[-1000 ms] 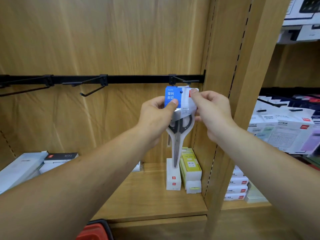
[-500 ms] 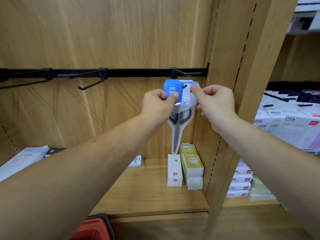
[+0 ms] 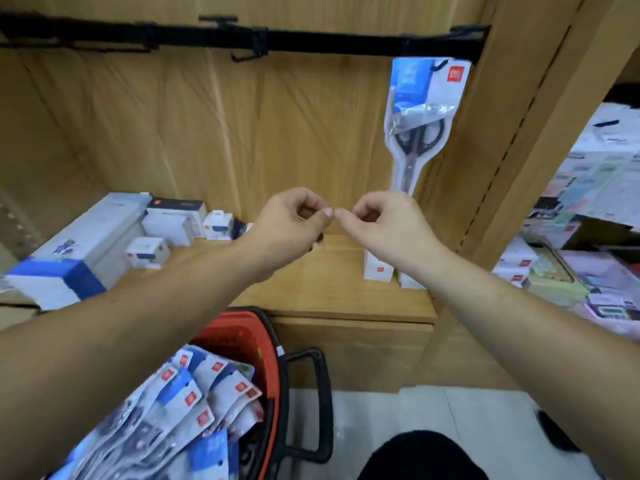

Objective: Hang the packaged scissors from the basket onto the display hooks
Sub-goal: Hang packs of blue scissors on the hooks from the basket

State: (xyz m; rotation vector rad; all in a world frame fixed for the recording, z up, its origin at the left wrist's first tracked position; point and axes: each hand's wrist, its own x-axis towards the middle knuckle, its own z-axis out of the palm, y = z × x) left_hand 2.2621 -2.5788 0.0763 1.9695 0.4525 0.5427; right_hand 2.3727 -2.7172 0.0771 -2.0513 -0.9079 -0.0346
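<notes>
**One pack on hook, basket full**

Red basket [image 3: 249,318], nearest and low left, held a loose pile of packaged scissors [image 3: 180,403]; its black handle [image 3: 323,403] stuck out to the right. Above it, left hand [image 3: 287,226] and right hand [image 3: 384,226] hovered side by side over the shelf [image 3: 329,289], fingers curled in, gripping nothing, thumb tips nearly touching. Farthest back, one scissors pack [image 3: 420,109] hung upright on the rightmost hook [image 3: 437,66] of the black rail [image 3: 329,39].
</notes>
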